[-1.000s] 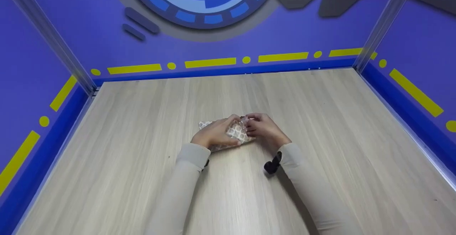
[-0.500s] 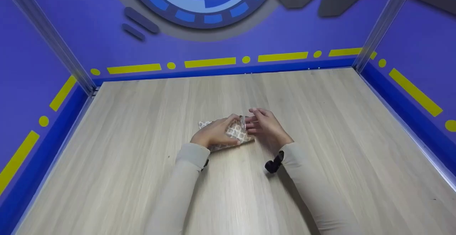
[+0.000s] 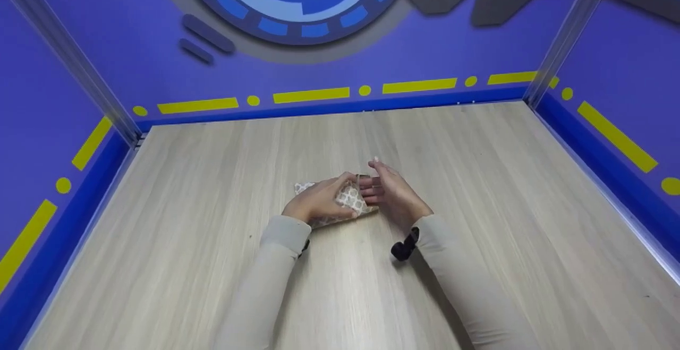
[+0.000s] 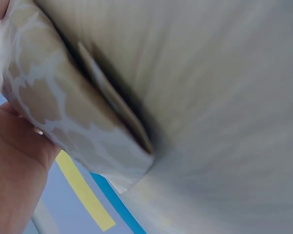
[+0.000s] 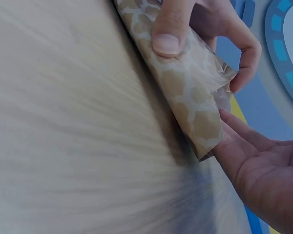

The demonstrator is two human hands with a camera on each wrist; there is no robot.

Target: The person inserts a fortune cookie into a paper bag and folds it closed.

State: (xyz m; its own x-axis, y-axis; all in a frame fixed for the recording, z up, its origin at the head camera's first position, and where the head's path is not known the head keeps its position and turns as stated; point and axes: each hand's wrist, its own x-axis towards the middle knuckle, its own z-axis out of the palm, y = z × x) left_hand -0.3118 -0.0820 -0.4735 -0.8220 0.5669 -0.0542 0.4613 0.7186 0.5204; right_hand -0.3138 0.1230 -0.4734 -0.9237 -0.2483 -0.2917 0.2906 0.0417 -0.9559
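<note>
A flat paper bag [image 3: 350, 199] with a brown-and-white giraffe-like pattern lies near the middle of the table. My left hand [image 3: 317, 199] grips it from the left, thumb on the near side and fingers over the far side. In the right wrist view the left thumb [image 5: 168, 31] presses on the bag [image 5: 173, 85], beside creased, shiny, see-through material. My right hand [image 3: 397, 191] is at the bag's right end with fingers extended and thumb raised; its fingertips are hidden in or behind that end. A folded flap [image 4: 115, 100] shows along the bag's edge in the left wrist view.
The table [image 3: 212, 169] has a light wood grain. Blue-purple panels [image 3: 297, 74] with yellow marks enclose it at the back and both sides. A black device [image 3: 405, 246] is strapped to the right wrist.
The right hand's thumb and fingers have let go of the bag's right end and straightened; the fingers then moved slightly left against or into that end. The left hand keeps its grip.
</note>
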